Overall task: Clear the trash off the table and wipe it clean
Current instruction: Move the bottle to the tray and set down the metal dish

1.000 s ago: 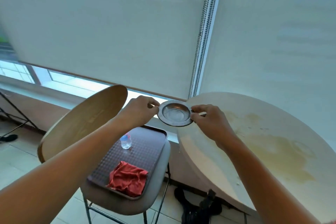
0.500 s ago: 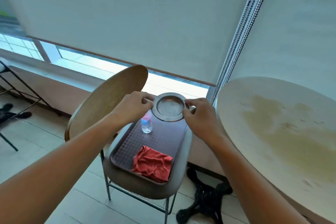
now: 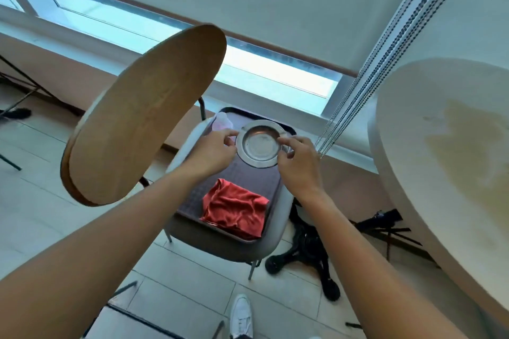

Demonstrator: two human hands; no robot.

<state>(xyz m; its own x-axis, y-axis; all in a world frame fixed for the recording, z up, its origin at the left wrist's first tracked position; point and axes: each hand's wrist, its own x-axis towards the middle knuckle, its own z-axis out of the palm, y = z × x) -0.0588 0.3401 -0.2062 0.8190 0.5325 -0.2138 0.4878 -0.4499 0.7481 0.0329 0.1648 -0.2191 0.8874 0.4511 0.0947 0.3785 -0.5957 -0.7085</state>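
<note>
Two hands carry one metal dish [image 3: 260, 143] over the far end of the tray [image 3: 249, 177]; read the scene from left to right as follows. At far left, the chair back [image 3: 143, 115] tilts over the floor; its seat bears the tray. Your left hand [image 3: 212, 153] pinches the dish rim on its left side; a small bottle [image 3: 221, 124] stands just behind that hand, partly hidden. The dish sits level between your hands, low over the tray; contact with the tray cannot be confirmed. Your right hand [image 3: 298, 162] pinches the rim on its right side, fingers curled. A red cloth [image 3: 234, 210] lies crumpled at the near end of the tray, apart from the dish. At far right, the table [image 3: 429, 173] is free of objects in the part that shows, but carries a broad yellowish stain [image 3: 473, 151].

Step in hand, by judgement: clearing; the dish is being set down off the table. The next move calls for you to seat the dish flat, clear of the bottle; release both hands; take the cloth; carry it right to the stain and wipe. Keep the dish level until seated, in case it holds residue.
</note>
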